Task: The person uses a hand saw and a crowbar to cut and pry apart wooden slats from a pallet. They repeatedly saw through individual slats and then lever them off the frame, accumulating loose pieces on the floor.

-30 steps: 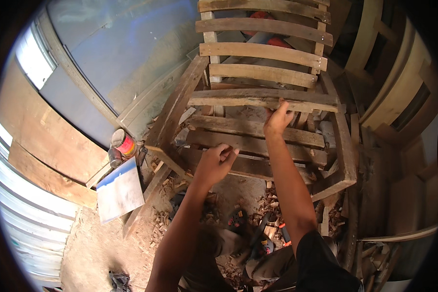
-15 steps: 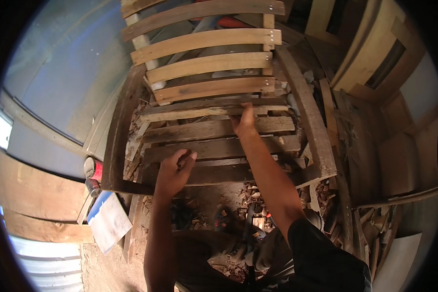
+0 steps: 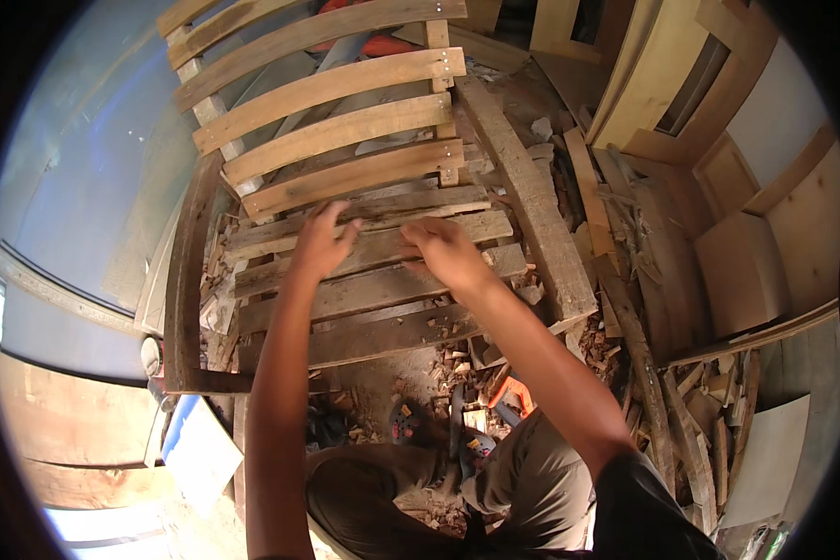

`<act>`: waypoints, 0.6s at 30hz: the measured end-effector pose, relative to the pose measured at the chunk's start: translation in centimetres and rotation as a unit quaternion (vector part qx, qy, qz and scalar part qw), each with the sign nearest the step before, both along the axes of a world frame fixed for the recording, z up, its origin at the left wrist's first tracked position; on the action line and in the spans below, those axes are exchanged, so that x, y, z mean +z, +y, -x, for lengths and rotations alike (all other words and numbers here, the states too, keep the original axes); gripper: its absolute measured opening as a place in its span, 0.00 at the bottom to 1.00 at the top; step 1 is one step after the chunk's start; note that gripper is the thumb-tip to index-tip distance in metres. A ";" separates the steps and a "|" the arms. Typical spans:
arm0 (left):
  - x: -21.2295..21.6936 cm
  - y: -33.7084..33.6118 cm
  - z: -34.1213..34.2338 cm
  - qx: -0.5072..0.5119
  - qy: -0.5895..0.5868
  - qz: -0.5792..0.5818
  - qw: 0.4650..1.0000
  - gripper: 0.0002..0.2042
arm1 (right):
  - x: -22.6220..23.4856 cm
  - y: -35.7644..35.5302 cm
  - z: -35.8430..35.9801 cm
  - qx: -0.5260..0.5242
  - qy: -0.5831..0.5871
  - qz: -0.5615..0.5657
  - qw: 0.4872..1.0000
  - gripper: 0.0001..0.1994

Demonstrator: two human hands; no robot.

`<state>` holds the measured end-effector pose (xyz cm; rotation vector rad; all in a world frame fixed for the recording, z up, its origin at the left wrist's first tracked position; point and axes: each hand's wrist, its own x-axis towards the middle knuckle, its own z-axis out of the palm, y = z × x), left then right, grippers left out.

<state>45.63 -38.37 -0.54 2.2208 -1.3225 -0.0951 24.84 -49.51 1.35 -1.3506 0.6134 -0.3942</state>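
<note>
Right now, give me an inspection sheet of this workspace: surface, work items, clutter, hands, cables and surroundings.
Surface: dirt floor, strewn with wood chips.
Work items: wooden slatted frame, weathered seat slats below, paler curved back slats above.
Clutter: wood offcuts at right; orange-handled tool near the knee; white board at lower left.
Hands: left hand and right hand both rest on a seat slat, fingers spread.
Cables: nothing seen.
Surroundings: wooden panels and frames leaning at right; sheet wall at left.

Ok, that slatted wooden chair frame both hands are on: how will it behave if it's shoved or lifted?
The chair frame looks stiff: thick slats fixed to solid side rails. Probably heavy and awkward. Rough wood should grip well under the left hand and right hand.
</note>
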 end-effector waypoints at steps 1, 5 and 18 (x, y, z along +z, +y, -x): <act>-1.1 -0.9 -0.6 -0.011 -0.034 -0.042 0.998 0.29 | 1.0 0.6 2.2 0.023 0.014 0.135 0.991 0.16; -4.8 -6.0 -0.1 -0.034 -0.107 -0.094 0.989 0.34 | 5.8 0.4 11.9 -0.187 -0.113 0.309 0.926 0.11; -7.9 -8.7 -0.5 -0.009 -0.125 -0.080 0.989 0.36 | 5.9 -0.7 12.6 -0.244 0.033 0.531 0.811 0.11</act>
